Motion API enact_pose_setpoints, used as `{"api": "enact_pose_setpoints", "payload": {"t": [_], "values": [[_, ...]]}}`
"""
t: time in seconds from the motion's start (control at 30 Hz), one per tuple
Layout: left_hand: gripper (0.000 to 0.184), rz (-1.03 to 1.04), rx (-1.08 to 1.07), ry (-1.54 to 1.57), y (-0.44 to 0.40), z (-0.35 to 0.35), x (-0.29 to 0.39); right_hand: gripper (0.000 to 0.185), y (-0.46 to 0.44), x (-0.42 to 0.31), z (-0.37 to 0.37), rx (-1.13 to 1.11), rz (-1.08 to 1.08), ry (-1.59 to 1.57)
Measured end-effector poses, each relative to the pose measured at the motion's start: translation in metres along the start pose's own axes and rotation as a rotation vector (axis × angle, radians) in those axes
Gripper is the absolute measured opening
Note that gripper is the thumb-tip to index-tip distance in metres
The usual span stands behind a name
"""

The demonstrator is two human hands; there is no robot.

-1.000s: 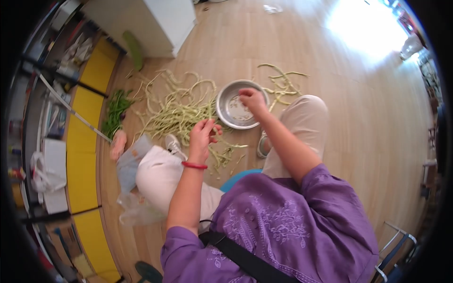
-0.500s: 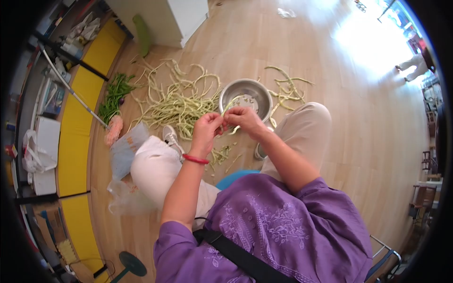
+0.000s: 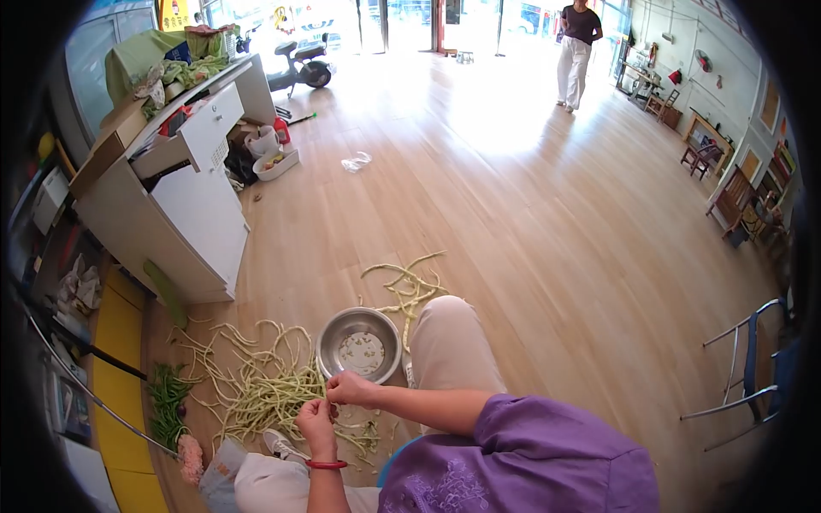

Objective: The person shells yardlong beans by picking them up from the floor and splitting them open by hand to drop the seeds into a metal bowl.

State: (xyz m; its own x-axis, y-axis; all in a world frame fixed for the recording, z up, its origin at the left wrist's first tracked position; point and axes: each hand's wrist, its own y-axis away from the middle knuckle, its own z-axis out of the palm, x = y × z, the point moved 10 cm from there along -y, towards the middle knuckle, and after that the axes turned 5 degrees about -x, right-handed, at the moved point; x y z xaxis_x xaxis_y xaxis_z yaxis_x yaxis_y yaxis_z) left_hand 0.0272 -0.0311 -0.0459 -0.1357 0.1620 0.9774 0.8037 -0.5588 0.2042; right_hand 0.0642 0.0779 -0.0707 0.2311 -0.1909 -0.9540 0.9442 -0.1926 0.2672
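Both of my hands meet in a pinch just in front of the metal bowl. My left hand (image 3: 318,425), with a red bangle on its wrist, is closed on a long bean that barely shows between the fingers. My right hand (image 3: 351,390) pinches the same bean, close to the left fingertips. Beyond them the steel bowl (image 3: 324,332) stands upright on the floor, with small bean pieces (image 3: 363,352) at its bottom. A tangled heap of pale green long beans (image 3: 265,398) lies left of the bowl. A few more long beans (image 3: 409,285) lie behind it.
Green peppers (image 3: 168,398) and a pink mesh bundle (image 3: 190,457) lie at the left beside yellow-fronted shelves. A long green gourd (image 3: 166,293) leans by a white desk (image 3: 201,222). A person (image 3: 575,56) stands far off. A blue folding chair (image 3: 753,363) is at the right.
The view has tilted up, bringing the far room and a standing person into sight. My hands stay close together, and the bean between them shows less than before.
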Motion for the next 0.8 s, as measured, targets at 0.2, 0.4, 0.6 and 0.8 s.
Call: {"api": "enact_pose_setpoints", "payload": {"t": [0.2, 0.4, 0.6, 0.8], "values": [[0.017, -0.098, -0.071, 0.206, -0.003, 0.006, -0.017, 0.013, 0.001, 0.006, 0.003, -0.026, 0.079, -0.144], [0.016, -0.319, -0.175, 0.524, 0.001, 0.02, -0.022, 0.01, -0.006, 0.017, 0.001, -0.082, 0.11, -0.152], [0.016, -0.11, -0.122, 0.179, -0.009, 0.014, -0.005, 0.013, 0.015, 0.014, 0.01, -0.155, 0.237, -0.504], [0.016, 0.078, -0.152, -0.039, -0.008, 0.018, 0.001, 0.017, 0.021, 0.015, 0.011, -0.202, 0.191, -0.432]]}}
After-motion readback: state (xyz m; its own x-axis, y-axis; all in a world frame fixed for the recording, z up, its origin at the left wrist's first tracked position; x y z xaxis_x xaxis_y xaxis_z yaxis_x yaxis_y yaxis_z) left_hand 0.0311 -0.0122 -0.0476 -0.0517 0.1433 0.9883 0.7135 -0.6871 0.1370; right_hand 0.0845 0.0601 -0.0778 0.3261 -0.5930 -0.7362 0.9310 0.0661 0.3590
